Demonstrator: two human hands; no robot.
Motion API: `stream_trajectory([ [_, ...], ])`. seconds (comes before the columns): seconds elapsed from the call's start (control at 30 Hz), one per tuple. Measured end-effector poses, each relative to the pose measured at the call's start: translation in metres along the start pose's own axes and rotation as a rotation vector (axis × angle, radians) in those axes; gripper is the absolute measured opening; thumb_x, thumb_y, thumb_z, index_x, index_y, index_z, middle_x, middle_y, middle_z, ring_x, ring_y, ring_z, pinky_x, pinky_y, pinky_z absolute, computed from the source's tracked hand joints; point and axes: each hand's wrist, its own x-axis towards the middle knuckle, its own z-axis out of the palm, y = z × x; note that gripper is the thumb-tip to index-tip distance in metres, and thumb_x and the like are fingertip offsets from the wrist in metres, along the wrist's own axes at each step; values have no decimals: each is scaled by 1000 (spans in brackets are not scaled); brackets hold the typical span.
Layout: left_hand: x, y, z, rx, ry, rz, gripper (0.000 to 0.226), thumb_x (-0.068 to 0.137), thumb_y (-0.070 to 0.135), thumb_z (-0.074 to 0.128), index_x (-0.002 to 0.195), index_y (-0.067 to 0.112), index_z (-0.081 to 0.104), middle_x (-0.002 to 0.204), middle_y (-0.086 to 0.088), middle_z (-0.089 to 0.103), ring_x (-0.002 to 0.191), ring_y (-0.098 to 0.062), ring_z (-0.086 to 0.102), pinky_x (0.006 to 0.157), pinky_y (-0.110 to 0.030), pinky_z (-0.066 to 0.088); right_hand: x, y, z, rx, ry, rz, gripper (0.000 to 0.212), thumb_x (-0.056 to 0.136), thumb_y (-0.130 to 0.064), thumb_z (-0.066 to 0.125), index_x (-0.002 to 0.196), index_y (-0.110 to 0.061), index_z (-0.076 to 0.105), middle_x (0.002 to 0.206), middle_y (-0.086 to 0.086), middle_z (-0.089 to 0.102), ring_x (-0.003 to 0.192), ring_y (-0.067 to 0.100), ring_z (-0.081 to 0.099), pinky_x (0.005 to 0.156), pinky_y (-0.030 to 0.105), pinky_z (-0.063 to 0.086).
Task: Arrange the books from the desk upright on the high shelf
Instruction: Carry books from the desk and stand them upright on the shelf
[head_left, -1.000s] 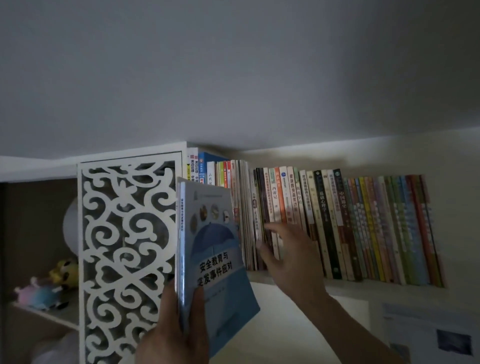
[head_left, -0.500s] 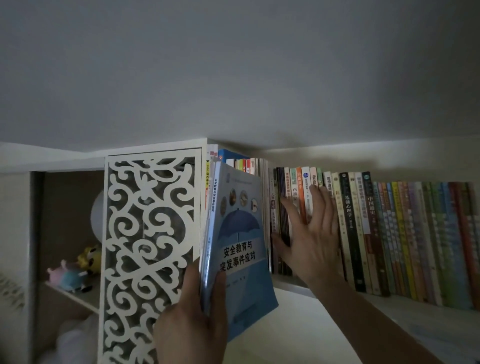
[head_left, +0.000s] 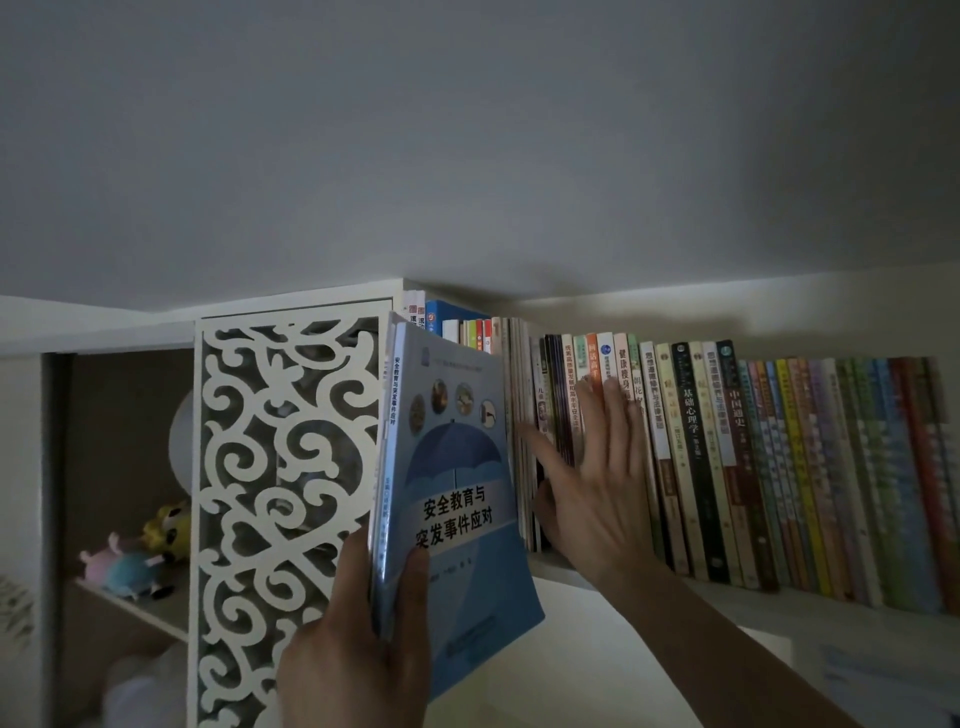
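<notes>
1. My left hand (head_left: 358, 654) grips the lower spine end of a blue book (head_left: 457, 499), thumb curled over the front cover, fingers behind it.
2. The blue book stands nearly upright, leaning slightly, its cover with an umbrella picture turned toward me. Its top edge is level with the books at the left end of the high shelf (head_left: 753, 605), and its lower part hangs below the shelf's front edge.
3. My right hand (head_left: 597, 499) is open, fingers straight and spread, and it presses flat against the spines of the row of books (head_left: 727, 467) standing on the shelf, just to the right of the blue book.
4. My right thumb points left toward the thin spines beside the blue book.
5. The row runs upright along the shelf to the right edge of view.
6. Left of the blue book stands a white fretwork panel (head_left: 280, 493), and behind it a lower shelf carries small plush toys (head_left: 135, 556).
</notes>
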Motion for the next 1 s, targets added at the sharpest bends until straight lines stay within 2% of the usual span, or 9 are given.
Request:
stream_trajectory([
  [0.07, -1, -1, -1, -39, -24, -36, 37, 81, 41, 61, 96, 9, 71, 52, -2, 53, 35, -26, 54, 54, -12, 35, -2, 2, 2, 4, -17, -3, 74, 80, -32, 75, 149, -33, 47, 163, 25, 24, 154, 45, 7, 119, 65, 19],
  [0.13, -3, -3, -3, -92, -61, -84, 33, 83, 44, 60, 92, 14, 69, 57, 14, 40, 34, -22, 50, 53, -5, 28, -3, 8, 3, 9, -23, -8, 69, 82, -38, 74, 147, -31, 51, 162, 25, 27, 154, 44, 11, 119, 63, 21],
  [0.23, -6, -6, -4, -141, -91, -91, 30, 83, 44, 62, 90, 15, 65, 57, 22, 36, 34, -10, 40, 50, -3, 27, -7, 17, 2, 3, -25, -43, 59, 88, -42, 69, 143, -28, 56, 159, 25, 33, 153, 43, 16, 119, 63, 22],
  [0.37, -7, -7, -1, -115, -73, -115, 35, 83, 47, 59, 88, 13, 66, 56, 19, 37, 35, -20, 51, 46, -7, 30, -9, 21, 1, -63, -35, -66, 54, 94, -44, 61, 144, -26, 55, 157, 26, 37, 152, 45, 19, 120, 62, 20],
  [0.5, -9, -9, -1, -101, -65, -102, 42, 84, 50, 56, 92, 11, 68, 56, 12, 49, 38, -22, 55, 41, -21, 44, -10, 23, 1, -20, -28, -72, 51, 97, -45, 55, 145, -27, 55, 157, 24, 37, 153, 43, 18, 121, 61, 18],
  [0.6, -7, -7, -3, -125, -84, -128, 38, 86, 52, 55, 97, 17, 64, 57, 10, 58, 38, -21, 57, 41, -17, 40, -9, 26, 0, -7, -64, -58, 54, 97, -55, 51, 144, -28, 55, 159, 21, 36, 154, 39, 18, 122, 59, 19],
  [0.7, -4, -4, -3, -149, -78, -144, 31, 87, 53, 54, 95, 23, 54, 56, 17, 47, 37, -22, 56, 41, -11, 31, -8, 25, -1, -9, -77, -46, 56, 95, -56, 54, 143, -27, 55, 159, 20, 35, 154, 38, 16, 124, 57, 16],
  [0.83, -3, -5, -1, -128, -58, -143, 28, 88, 57, 52, 93, 30, 47, 53, 13, 53, 38, -22, 56, 36, -31, 45, -10, 19, -2, 3, -45, -10, 57, 87, -49, 60, 139, -25, 58, 157, 19, 38, 154, 39, 18, 122, 60, 17],
  [1.0, -1, -6, -5, -135, -93, -133, 27, 89, 57, 50, 92, 30, 46, 56, 17, 51, 39, -18, 55, 37, -21, 36, -8, -1, -2, -24, -49, 67, 62, 79, -41, 69, 138, -25, 55, 156, 24, 35, 153, 45, 15, 120, 63, 17],
])
